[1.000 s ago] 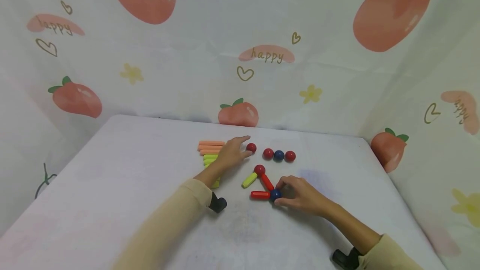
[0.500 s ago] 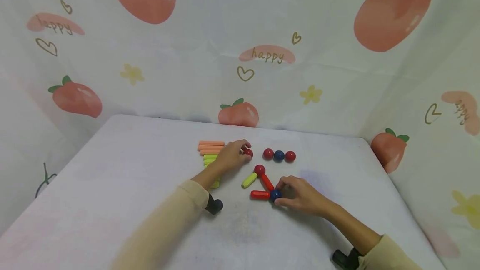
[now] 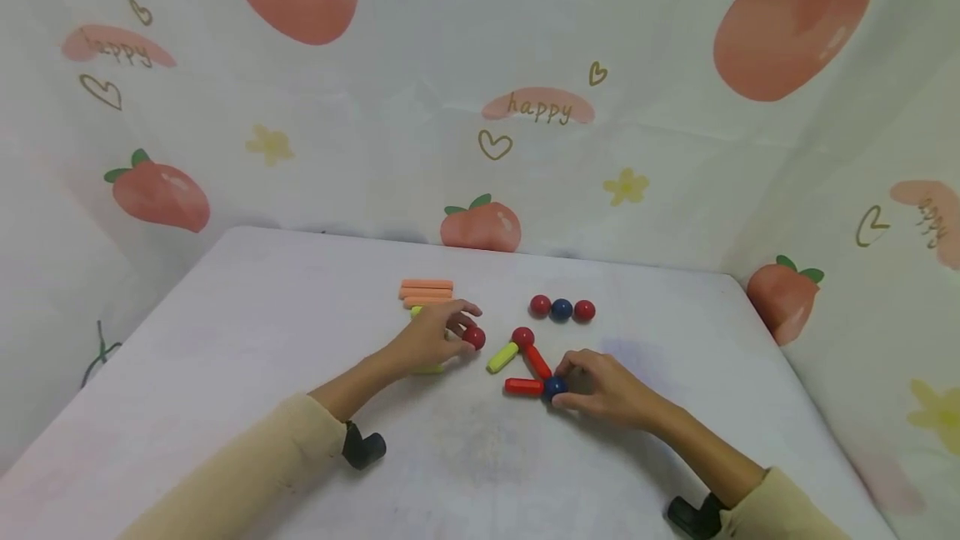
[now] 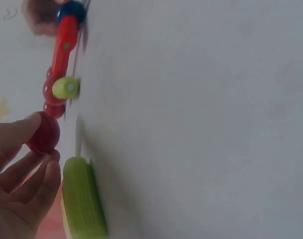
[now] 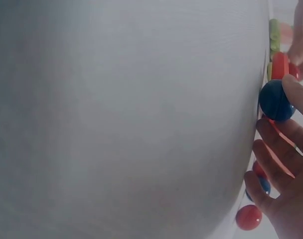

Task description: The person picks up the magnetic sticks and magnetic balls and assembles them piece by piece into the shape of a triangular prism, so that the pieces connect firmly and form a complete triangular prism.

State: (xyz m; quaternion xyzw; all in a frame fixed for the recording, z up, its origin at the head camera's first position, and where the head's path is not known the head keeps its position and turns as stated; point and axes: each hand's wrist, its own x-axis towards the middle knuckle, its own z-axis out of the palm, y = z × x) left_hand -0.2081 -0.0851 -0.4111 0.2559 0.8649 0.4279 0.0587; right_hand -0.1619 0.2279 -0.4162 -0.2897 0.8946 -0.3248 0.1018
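Observation:
Between thumb and fingers my left hand point(image 3: 430, 338) pinches a red ball point(image 3: 474, 337), just left of a joined figure on the table. That figure has a red ball point(image 3: 522, 337) at its top, with a yellow-green rod point(image 3: 502, 357) and a red rod point(image 3: 537, 362) running down from it. A blue ball point(image 3: 554, 388) joins the slanted red rod to a second, level red rod point(image 3: 523, 387). My right hand point(image 3: 609, 390) holds the blue ball between thumb and index finger; the right wrist view shows the other fingers spread below the blue ball point(image 5: 277, 100).
Behind the figure, a red ball point(image 3: 540, 306), a blue ball point(image 3: 561, 310) and another red ball point(image 3: 585, 311) lie in a row. Orange rods point(image 3: 427, 292) are stacked at the back left. Yellow-green rods point(image 4: 83, 199) lie partly hidden behind my left hand.
My left hand has closed on the lone red ball at the back and brought it toward me and slightly left. My right hand stays on the blue ball.

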